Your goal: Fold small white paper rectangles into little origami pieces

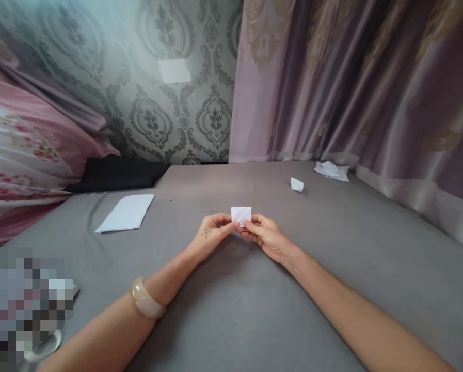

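Observation:
A small folded piece of white paper (241,214) is held up in the middle of the head view, with a diagonal crease or flap edge across its face. My left hand (214,231) pinches its lower left side, thumb in front and fingers behind. On the lower right side, my right hand (268,235) grips it the same way. Both thumbs almost meet at the paper's bottom edge. The fingertips behind the paper are hidden. A pale bangle (146,298) circles my left wrist.
A stack of white paper sheets (126,213) lies on the grey sheet (231,310) at left. Farther back right are a small folded paper piece (297,184) and some crumpled papers (332,170). A black cloth (123,173) sits at back left, and curtains (332,77) hang at right.

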Demonstrator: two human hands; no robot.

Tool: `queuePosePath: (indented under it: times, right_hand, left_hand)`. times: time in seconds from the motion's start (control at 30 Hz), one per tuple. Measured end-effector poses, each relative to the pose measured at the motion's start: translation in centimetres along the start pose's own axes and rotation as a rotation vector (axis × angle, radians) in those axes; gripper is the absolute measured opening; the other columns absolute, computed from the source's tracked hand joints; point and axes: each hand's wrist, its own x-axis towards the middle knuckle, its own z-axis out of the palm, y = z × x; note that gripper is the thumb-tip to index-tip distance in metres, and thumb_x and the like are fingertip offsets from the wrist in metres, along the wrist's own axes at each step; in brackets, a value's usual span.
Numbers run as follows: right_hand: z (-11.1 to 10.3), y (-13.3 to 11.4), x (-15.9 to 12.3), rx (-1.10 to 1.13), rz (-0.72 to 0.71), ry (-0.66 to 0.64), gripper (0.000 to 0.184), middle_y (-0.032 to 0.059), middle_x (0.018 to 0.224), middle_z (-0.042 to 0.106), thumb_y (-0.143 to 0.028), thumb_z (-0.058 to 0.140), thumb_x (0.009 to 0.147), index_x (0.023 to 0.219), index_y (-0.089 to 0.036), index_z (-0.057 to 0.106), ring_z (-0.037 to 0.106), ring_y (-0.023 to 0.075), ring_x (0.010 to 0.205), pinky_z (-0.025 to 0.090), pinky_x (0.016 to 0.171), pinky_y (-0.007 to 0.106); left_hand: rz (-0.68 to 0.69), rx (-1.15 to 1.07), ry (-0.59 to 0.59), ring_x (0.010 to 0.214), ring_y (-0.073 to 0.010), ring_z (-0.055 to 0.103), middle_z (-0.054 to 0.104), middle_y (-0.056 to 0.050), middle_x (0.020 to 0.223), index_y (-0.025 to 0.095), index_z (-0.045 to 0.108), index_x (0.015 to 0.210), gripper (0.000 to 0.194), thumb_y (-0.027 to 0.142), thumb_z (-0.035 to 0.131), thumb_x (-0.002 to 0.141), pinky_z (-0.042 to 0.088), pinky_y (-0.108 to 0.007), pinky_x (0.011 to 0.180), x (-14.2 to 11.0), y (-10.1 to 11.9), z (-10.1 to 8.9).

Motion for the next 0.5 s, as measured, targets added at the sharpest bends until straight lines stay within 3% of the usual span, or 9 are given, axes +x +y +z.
queuePosePath:
  times: [0.07, 0.2, 0.37, 0.5]
  right_hand:
    - [0.0, -0.1, -0.1, -0.096, -0.021, -0.001, 0.025, 0.0048, 0.089, 0.068, -0.027, 0.073, 0.071, 0.087, -0.017, 0.057, 0.067, 0.0141, 0.079, 0.055, 0.074, 0.028]
    - [-0.1, -0.4, -0.2, -0.466, -0.238, 0.069, 0.036, 0.0036, 0.092, 0.068, -0.028, 0.074, 0.066, 0.097, -0.018, 0.059, 0.063, 0.0151, 0.082, 0.050, 0.073, 0.028]
    - [-0.8, -0.6, 0.2, -0.719, -0.304, 0.012, 0.018, 0.0020, 0.076, 0.067, -0.033, 0.063, 0.076, 0.079, -0.016, 0.068, 0.058, 0.0133, 0.067, 0.045, 0.065, 0.027]
    - [-1.4, -0.4, 0.3, -0.951, -0.558, 0.054, 0.015, 0.0015, 0.079, 0.064, -0.030, 0.059, 0.083, 0.079, -0.019, 0.068, 0.057, 0.0138, 0.072, 0.044, 0.067, 0.027]
  left_hand:
    - [0.022, 0.044, 0.011, 0.071, -0.0154, 0.061, 0.071, -0.006, 0.082, 0.012, 0.071, 0.082, 0.028, 0.039, 0.068, 0.073, 0.044, -0.024, 0.068, 0.1, -0.2, -0.1]
    - [0.110, 0.277, -0.040, 0.065, -0.0139, 0.057, 0.067, -0.004, 0.072, 0.012, 0.067, 0.079, 0.026, 0.037, 0.061, 0.078, 0.041, -0.023, 0.061, 0.1, -0.2, -0.4]
    - [0.351, 0.687, -0.084, 0.072, -0.0139, 0.055, 0.061, -0.003, 0.073, 0.015, 0.065, 0.075, 0.016, 0.026, 0.056, 0.083, 0.042, -0.025, 0.067, 0.0, 0.1, -0.7]
    - [0.523, 0.839, -0.041, 0.079, -0.0154, 0.054, 0.063, -0.005, 0.081, 0.017, 0.065, 0.082, 0.019, 0.030, 0.053, 0.089, 0.044, -0.027, 0.072, 0.4, -0.4, -1.2]
